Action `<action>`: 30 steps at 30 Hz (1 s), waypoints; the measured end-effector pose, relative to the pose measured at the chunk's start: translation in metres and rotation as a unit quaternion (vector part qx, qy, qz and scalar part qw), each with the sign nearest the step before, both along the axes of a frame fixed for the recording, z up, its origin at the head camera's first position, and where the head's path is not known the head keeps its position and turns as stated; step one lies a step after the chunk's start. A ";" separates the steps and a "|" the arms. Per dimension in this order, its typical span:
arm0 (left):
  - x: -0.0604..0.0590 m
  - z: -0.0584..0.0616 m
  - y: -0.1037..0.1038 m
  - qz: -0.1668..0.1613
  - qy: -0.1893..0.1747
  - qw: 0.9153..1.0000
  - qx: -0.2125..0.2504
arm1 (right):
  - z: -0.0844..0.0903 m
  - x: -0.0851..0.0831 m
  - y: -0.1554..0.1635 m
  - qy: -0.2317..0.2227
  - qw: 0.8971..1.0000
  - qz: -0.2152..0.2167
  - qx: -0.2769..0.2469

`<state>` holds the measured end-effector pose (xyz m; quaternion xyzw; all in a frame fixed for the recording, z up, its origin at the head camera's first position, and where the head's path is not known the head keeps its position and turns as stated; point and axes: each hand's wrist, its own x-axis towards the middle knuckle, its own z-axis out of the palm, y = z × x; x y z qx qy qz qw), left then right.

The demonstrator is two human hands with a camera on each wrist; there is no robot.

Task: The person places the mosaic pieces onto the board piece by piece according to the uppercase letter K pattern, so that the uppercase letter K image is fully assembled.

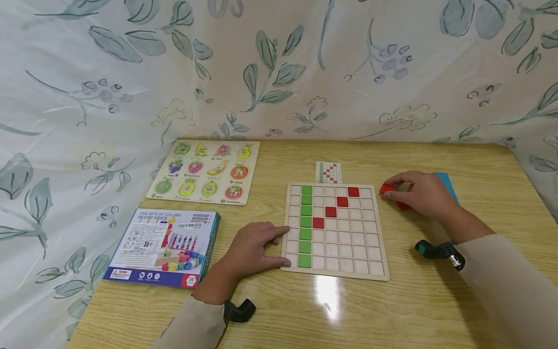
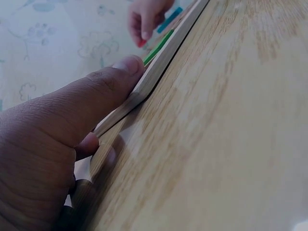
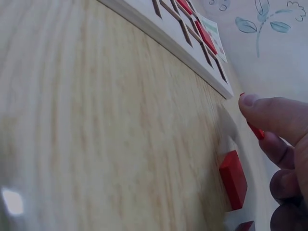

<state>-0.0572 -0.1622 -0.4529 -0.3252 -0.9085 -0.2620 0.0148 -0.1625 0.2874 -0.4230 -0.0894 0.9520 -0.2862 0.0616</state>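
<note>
A wooden grid board lies flat on the table, with a column of green tiles near its left side. Several red tiles run diagonally up to its top row. My left hand touches the board's left edge, the thumb at the near corner and the index finger farther up. Right of the board, my right hand pinches a red tile between thumb and fingers, above the table. Under that hand lies another red tile, with part of a further one beside it.
A small pattern card touches the board's far edge. Behind my right hand lies a blue flat object, partly hidden. A fruit picture board and a boxed bead set lie on the left. Patterned cloth hangs behind the table.
</note>
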 end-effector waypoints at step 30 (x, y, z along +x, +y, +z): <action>0.000 -0.002 -0.001 0.001 0.005 1.000 0.000 | 0.004 0.041 -0.042 0.023 0.997 0.077 -0.019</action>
